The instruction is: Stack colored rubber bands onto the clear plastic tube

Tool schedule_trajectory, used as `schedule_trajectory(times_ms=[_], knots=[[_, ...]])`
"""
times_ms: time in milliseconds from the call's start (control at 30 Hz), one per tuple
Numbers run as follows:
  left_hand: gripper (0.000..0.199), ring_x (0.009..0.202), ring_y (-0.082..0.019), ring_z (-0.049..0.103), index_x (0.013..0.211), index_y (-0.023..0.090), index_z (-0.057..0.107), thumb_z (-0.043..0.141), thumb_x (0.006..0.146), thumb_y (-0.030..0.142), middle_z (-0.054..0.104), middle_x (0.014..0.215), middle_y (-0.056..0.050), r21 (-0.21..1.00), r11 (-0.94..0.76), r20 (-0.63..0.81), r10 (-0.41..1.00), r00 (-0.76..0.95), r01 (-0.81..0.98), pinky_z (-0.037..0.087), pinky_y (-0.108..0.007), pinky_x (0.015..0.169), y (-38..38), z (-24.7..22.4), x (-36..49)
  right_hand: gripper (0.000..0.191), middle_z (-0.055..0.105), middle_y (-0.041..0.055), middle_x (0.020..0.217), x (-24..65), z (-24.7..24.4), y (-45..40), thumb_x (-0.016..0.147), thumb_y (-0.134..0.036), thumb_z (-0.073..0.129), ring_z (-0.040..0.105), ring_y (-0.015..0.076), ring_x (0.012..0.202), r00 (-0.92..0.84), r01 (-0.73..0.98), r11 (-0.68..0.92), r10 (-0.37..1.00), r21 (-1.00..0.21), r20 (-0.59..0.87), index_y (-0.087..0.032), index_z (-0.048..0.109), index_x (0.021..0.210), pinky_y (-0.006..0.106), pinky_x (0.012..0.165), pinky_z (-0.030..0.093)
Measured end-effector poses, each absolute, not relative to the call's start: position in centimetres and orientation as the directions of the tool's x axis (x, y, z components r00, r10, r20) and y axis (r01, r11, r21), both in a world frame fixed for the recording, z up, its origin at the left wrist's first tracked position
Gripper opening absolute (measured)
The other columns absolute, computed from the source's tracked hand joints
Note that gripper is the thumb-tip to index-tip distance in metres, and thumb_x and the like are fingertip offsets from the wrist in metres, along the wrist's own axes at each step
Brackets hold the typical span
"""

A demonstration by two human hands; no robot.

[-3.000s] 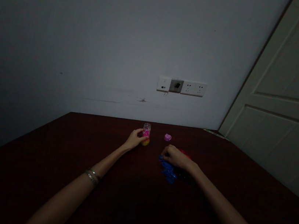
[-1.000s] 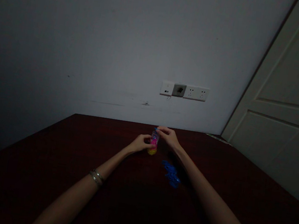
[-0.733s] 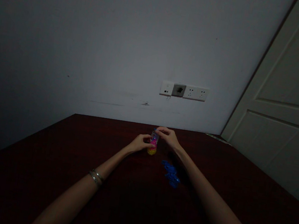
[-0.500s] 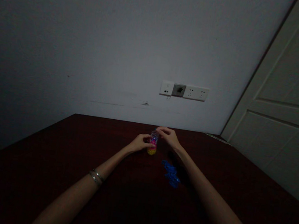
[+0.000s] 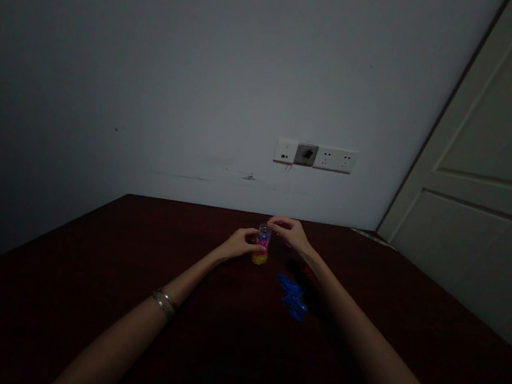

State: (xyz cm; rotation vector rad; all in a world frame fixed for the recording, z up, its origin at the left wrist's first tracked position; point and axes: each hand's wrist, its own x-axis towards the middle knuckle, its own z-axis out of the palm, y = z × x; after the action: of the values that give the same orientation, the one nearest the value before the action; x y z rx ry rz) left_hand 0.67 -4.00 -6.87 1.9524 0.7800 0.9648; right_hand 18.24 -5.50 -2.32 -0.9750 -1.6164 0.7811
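L hand (image 5: 240,242) wraps jar (image 5: 263,241) nr far edge of tabletop (image 5: 175,225), prob. to steady it; R hand (image 5: 292,234) at jar's top, can't tell if pinching anything; blue pieces (image 5: 292,297) nearer, prob. for easy reach

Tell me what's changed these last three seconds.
The right hand has moved forward and left, from the blue pile to the mouth of the jar; the blue piece it pinched a second ago no longer shows there. Blue now shows in the jar, above the pink layer. The left hand still grips the jar; the pile stayed put.
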Motion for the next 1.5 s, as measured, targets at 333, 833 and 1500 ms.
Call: schedule_trajectory(times_ms=[333, 833, 1500], knots=[[0.040, 0.068, -0.009, 0.046, 0.092, 0.014, 0.052, 0.068, 0.062, 0.036, 0.050, 0.076, 0.000, 0.765, -0.602, 0.576, 0.798, 0.175, 0.227, 0.040, -0.024, 0.066, -4.1, -1.9, -1.0, 0.028, 0.065, 0.0059, 0.084, 22.9, -4.2, -7.0, 0.066, -0.042, 0.061, 0.057, 0.0177, 0.076, -0.133, 0.303, 0.459, 0.888, -0.835, 0.440, -0.016, 0.066, 0.074, 0.030, 0.066, 0.044], [0.023, 0.079, -0.019, 0.055, 0.091, 0.011, 0.057, 0.051, 0.077, 0.028, 0.051, 0.096, -0.011, 0.188, -0.816, 0.109, 0.571, 0.814, 0.547, 0.042, -0.030, 0.071, -11.2, -5.6, 6.6, 0.020, 0.064, 0.0056, 0.081, 26.4, -8.1, -10.4, 0.072, -0.034, 0.057, 0.058, 0.0190, 0.082, -0.225, 0.465, 0.479, 0.877, -0.745, 0.424, -0.016, 0.066, 0.074, 0.032, 0.078, 0.042], [0.012, 0.081, -0.022, 0.059, 0.079, 0.010, 0.060, 0.054, 0.070, 0.015, 0.061, 0.090, -0.014, 0.139, -0.829, 0.068, 0.553, 0.830, 0.541, 0.045, -0.028, 0.068, -8.6, -6.1, 7.9, 0.024, 0.064, 0.0056, 0.081, 26.1, -7.9, -11.0, 0.075, -0.038, 0.053, 0.057, 0.0195, 0.080, -0.223, 0.542, 0.474, 0.877, -0.694, 0.425, -0.018, 0.066, 0.074, 0.032, 0.075, 0.042]])
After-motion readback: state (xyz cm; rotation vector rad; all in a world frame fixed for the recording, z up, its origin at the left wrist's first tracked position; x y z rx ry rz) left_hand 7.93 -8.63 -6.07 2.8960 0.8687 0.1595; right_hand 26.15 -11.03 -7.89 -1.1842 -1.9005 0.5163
